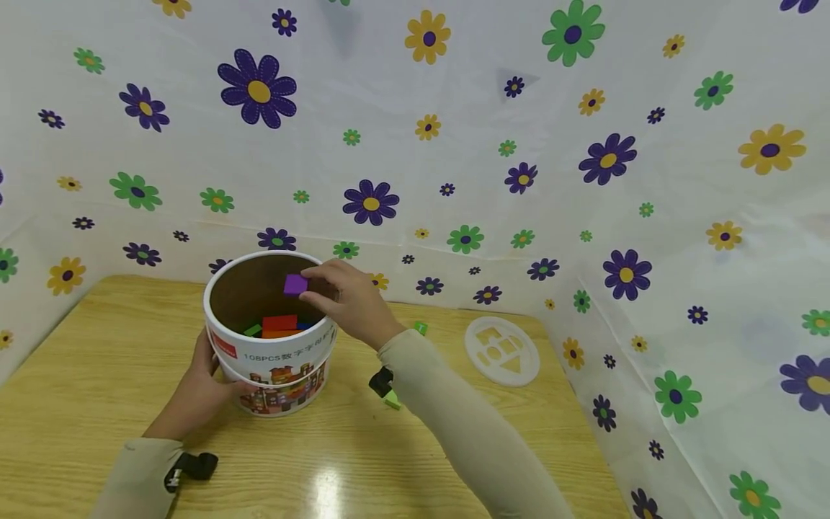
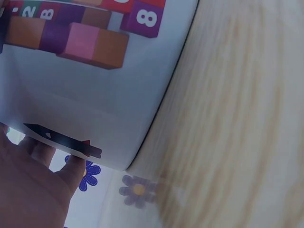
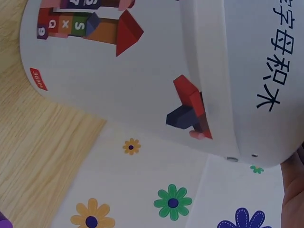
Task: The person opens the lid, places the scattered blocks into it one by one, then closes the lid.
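My right hand [image 1: 353, 299] pinches a purple block [image 1: 296, 285] between thumb and fingers over the mouth of a white bucket [image 1: 272, 353]. Around the bucket's left side curls my left hand [image 1: 206, 389], thumb towards the front. In the left wrist view its fingers [image 2: 71, 173] reach behind the bucket wall. Red [image 1: 280, 322] and orange blocks [image 1: 280, 334] lie inside the bucket, with bits of green and blue showing; the rest of the inside is hidden. Only an edge of the right hand [image 3: 292, 192] shows in the right wrist view.
A white disc [image 1: 470, 353] with shaped cutouts lies on the wooden table [image 1: 415, 461] to the right. Between it and the bucket are a green block [image 1: 421, 328] and a light green piece [image 1: 392, 401], partly behind the right wrist. A flowered cloth [image 1: 389, 94] hangs behind.
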Demonstrator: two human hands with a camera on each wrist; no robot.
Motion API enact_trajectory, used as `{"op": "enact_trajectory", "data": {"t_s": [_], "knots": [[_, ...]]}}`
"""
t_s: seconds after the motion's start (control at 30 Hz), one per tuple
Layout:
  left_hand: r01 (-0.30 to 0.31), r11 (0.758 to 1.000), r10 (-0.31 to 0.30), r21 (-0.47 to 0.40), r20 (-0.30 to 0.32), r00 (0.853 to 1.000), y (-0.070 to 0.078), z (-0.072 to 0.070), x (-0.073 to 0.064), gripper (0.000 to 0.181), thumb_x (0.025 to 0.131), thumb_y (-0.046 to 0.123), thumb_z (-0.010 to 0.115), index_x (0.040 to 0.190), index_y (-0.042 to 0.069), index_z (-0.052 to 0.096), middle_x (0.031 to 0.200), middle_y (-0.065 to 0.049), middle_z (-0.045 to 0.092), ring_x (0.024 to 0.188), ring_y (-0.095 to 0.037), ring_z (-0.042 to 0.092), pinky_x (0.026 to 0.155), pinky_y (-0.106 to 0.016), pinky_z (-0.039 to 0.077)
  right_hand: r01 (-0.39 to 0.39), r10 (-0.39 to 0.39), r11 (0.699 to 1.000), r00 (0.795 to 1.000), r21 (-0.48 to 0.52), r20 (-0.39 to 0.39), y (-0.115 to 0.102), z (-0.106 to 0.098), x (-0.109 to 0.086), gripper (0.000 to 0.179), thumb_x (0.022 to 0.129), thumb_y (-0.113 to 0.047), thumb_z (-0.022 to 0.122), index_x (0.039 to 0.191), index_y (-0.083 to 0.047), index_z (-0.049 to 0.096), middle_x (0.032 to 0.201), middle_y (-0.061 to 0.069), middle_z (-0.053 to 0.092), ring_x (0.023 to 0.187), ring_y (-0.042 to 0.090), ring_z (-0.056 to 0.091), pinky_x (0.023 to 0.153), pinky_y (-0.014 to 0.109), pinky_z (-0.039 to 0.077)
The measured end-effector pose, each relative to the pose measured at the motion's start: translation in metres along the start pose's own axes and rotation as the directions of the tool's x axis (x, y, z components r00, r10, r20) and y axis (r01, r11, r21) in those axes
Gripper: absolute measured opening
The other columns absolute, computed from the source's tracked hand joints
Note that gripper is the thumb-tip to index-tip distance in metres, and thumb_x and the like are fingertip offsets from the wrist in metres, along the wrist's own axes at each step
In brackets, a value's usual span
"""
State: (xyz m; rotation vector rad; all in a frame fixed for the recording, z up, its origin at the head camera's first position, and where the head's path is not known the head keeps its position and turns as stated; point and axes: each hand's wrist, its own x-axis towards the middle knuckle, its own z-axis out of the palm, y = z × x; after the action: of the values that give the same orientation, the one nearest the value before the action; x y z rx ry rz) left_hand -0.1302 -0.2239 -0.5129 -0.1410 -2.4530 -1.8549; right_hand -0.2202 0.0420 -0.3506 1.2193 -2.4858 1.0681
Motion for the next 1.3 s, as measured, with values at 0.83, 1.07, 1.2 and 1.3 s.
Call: {"op": "enact_trajectory", "data": {"t_s": [0.83,1.07,1.2,1.3], "knots": [[-0.015,1.0,0.015,0.012,-0.002,1.0,-0.009,-0.007,-0.001,0.127,0.086,0.014,0.086,0.164,0.033,-0.011,0.169,-0.023,0.004,0.151,-0.059,0.004,0.114,-0.082,0.012,-0.165,0.157,0.985,0.979,0.055,0.13,-0.011,0.017,0.015,0.034,0.097,-0.026,0.075,0.126,-0.011,0.071,0.112,-0.004,0.069,0.098,0.0,0.063,0.089,0.009,0.052],[-0.03,1.0,0.03,-0.005,0.003,1.0,-0.002,-0.006,0.0,0.124,0.087,0.017,0.085,0.163,0.043,-0.01,0.171,-0.02,0.002,0.152,-0.058,0.002,0.112,-0.084,0.01,-0.156,0.146,0.984,0.983,0.09,0.11,-0.011,0.013,0.014,0.03,0.097,-0.021,0.075,0.124,-0.008,0.072,0.113,0.003,0.071,0.097,0.0,0.064,0.091,0.012,0.054],[-0.019,1.0,0.019,-0.015,0.009,1.0,-0.001,-0.004,0.002,0.126,0.086,0.016,0.086,0.163,0.041,-0.011,0.171,-0.019,0.002,0.152,-0.058,0.002,0.112,-0.084,0.01,-0.14,0.13,0.985,0.987,0.103,0.096,-0.01,0.013,0.012,0.03,0.097,-0.021,0.075,0.124,-0.008,0.071,0.115,0.006,0.071,0.097,0.0,0.064,0.09,0.011,0.054],[-0.013,1.0,0.013,-0.018,0.012,1.0,-0.002,-0.003,0.002,0.127,0.085,0.016,0.087,0.163,0.041,-0.011,0.171,-0.019,0.001,0.152,-0.058,0.002,0.113,-0.083,0.01,-0.134,0.124,0.985,0.988,0.109,0.092,-0.008,0.013,0.01,0.031,0.096,-0.022,0.075,0.124,-0.009,0.071,0.114,0.003,0.071,0.097,-0.001,0.064,0.09,0.01,0.053]]}}
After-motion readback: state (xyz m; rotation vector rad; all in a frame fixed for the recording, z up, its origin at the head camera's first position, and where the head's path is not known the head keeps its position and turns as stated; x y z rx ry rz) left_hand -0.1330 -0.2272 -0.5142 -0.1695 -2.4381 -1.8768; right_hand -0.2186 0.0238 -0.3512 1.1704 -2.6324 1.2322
